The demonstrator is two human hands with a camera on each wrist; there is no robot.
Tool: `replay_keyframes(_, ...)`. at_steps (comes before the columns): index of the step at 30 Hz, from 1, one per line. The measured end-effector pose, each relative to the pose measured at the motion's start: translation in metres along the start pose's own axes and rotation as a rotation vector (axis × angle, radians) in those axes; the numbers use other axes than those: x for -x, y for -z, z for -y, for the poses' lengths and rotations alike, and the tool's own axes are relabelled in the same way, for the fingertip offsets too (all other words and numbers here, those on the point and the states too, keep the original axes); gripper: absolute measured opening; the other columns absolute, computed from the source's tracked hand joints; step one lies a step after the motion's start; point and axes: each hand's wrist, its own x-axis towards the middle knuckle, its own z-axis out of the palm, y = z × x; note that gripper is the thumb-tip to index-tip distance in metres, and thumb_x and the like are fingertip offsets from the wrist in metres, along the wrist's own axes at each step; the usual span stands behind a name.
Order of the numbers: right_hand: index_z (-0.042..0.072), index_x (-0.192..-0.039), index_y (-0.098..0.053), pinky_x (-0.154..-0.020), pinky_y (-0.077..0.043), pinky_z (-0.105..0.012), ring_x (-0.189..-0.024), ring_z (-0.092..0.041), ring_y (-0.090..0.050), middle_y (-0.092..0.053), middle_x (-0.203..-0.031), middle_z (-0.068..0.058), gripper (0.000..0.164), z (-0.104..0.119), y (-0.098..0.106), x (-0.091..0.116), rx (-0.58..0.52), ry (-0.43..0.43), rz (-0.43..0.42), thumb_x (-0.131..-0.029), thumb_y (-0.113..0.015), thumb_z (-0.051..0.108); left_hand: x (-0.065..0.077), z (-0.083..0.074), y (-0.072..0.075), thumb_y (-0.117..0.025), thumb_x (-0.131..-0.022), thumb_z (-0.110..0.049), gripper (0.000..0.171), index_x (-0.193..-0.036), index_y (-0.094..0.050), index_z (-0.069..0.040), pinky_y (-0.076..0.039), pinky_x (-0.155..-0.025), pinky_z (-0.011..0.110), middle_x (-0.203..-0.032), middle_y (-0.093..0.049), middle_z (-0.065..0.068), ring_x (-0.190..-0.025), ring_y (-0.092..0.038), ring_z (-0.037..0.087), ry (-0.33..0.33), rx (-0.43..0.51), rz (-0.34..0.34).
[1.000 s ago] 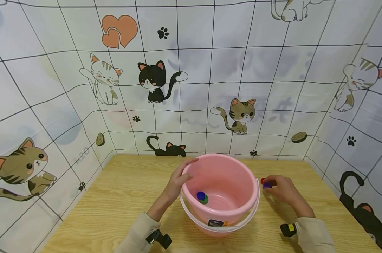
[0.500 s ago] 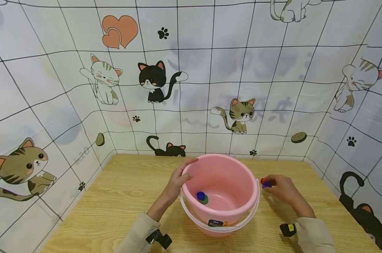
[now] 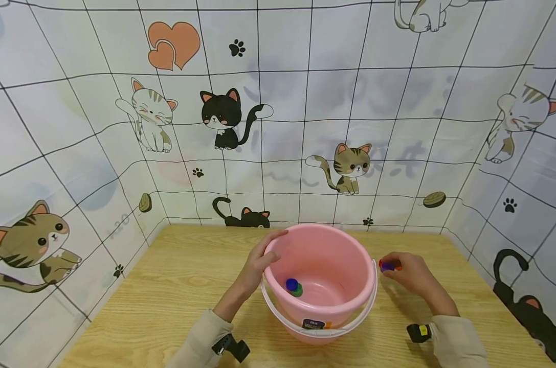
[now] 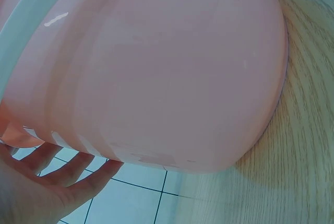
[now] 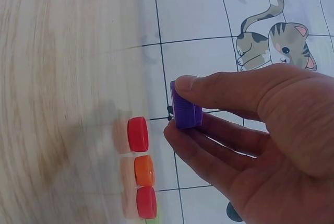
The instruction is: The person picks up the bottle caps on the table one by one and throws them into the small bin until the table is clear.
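A pink bucket [image 3: 317, 317] with a white handle [image 3: 333, 333] stands upright on the wooden table. My left hand [image 3: 253, 268] grips its rim on the left, thumb inside the wall; in the left wrist view the fingers of that hand [image 4: 57, 182] lie along the outside. Inside the bucket are a blue bottle cap [image 3: 292, 284] and a green bottle cap [image 3: 297, 291]. To the right, my right hand [image 3: 411, 274] pinches a purple bottle cap [image 5: 187, 106] between thumb and fingers, just above the table. Its ridged side shows in the right wrist view.
Beyond the right hand, a red bottle cap [image 5: 138, 134], an orange one [image 5: 144, 171] and another red one [image 5: 146, 202] sit in a row on the table [image 5: 62, 78]. A cat-printed cloth [image 3: 282, 128] closes off the back and sides.
My right hand has risen slightly with the purple cap, and more of the red and orange caps shows behind it. The left hand and the bucket keep their place.
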Motion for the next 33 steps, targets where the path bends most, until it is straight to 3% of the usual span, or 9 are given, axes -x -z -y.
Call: replay_keyframes(33,-0.006,-0.112,-0.072,-0.078,-0.062,-0.047,-0.093,-0.034,-0.073,-0.075,-0.101,-0.016,0.027,0.013,0.005,-0.001,0.002,0.004,0.009,-0.089,-0.076,0.008,0.001,-0.002,-0.001,-0.048,-0.093,-0.021,0.059,-0.152,-0.049,-0.017,-0.055,-0.098,0.057,-0.153,-0.049,0.017,-0.126,-0.057,0.041,-0.005,-0.009,0.001)
